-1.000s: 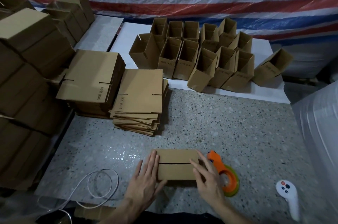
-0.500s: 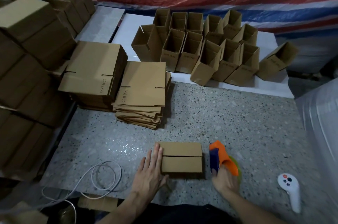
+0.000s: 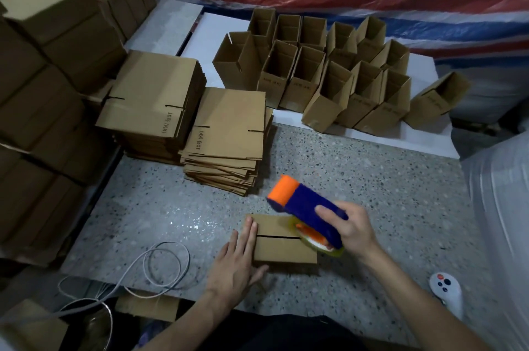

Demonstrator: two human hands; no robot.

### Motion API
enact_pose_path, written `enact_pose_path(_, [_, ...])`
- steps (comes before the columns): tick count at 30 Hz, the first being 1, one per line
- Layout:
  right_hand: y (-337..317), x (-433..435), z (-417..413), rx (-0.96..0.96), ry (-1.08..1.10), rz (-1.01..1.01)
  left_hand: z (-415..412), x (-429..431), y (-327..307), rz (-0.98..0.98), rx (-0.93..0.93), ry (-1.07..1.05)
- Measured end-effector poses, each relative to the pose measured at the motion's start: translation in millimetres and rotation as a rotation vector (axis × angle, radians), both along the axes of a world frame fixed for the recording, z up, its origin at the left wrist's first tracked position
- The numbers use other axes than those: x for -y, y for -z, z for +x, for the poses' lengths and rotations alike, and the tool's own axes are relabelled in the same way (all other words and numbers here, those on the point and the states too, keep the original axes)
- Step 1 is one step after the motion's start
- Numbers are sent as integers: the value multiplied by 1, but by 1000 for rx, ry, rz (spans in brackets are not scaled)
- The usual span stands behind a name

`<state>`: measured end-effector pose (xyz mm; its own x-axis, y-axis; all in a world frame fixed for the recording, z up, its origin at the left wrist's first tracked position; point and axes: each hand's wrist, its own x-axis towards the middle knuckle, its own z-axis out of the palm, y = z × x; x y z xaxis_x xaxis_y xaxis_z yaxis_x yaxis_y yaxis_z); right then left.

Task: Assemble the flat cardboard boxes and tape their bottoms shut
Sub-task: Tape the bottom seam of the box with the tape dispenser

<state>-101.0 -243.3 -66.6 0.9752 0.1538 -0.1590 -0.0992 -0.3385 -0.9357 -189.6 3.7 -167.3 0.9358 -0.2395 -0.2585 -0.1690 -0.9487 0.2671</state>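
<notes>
While the box (image 3: 283, 249) is being held down by the flat left hand (image 3: 237, 262), the tape dispenser (image 3: 303, 204) is being gripped in the right hand (image 3: 353, 229); risk: seam (image 3: 274, 236) missed if box slides.

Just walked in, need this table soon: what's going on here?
A person is taping box bottoms. The left hand presses flat on a cardboard box on the table, its seam untaped. The right hand grips a tape dispenser over the box's right end. Assembled boxes stand behind; flat boxes lie stacked nearby.
</notes>
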Motion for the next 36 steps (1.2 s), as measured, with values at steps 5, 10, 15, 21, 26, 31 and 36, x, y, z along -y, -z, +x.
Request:
enact_pose_path(5, [14,-30,28,-114,-395,-182,3,-10,-4,-209,-95,-63])
enact_pose_path(10, [17,-39,42,-157,-534,-298,10,-18,-11,-871,-151,-351])
enact_pose_path(15, [16,-42,45,-165,-554,-343,24,-19,-14,-1453,-511,-765])
enact_pose_path(21, [16,-40,42,-151,-530,-345,25,-25,1,-1547,-530,-793])
enact_pose_path(26, [14,-39,38,-175,-482,-345,24,-29,1,-1626,-570,-820])
enact_pose_path(31, [14,-40,36,-193,-439,-337,26,-29,8,-1641,-584,-799])
enact_pose_path(36, [12,-42,37,-240,-420,-322,35,-28,2,-1511,-541,-901])
